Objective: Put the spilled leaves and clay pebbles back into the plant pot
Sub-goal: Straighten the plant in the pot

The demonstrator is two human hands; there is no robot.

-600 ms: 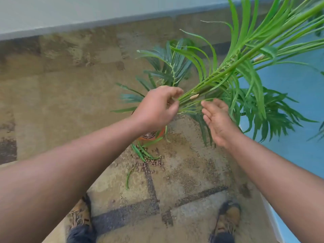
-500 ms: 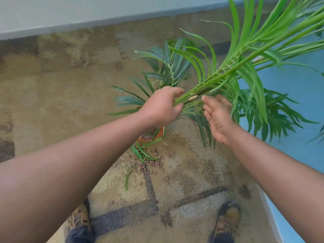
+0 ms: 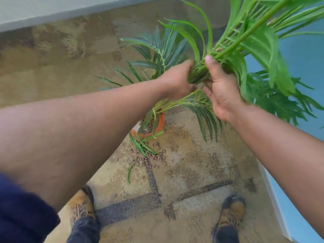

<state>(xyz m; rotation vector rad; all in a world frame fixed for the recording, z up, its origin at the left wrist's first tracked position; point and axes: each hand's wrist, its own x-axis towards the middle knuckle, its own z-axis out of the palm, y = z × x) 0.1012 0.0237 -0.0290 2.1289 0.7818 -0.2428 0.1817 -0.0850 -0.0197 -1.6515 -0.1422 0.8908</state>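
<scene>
Your left hand (image 3: 177,81) is wrapped round the bundled plant stems (image 3: 201,72); your right hand (image 3: 221,88) grips them just beside it. Below sits the orange plant pot (image 3: 160,123), with spilled leaves (image 3: 142,146) and clay pebbles (image 3: 150,159), somewhat blurred, on the floor (image 3: 192,172) near it.

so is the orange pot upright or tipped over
Cannot tell for sure: only part of the orange plastic plant pot's rim shows behind leaves. Brown clay pebbles lie spilled on the floor beside it.
</scene>
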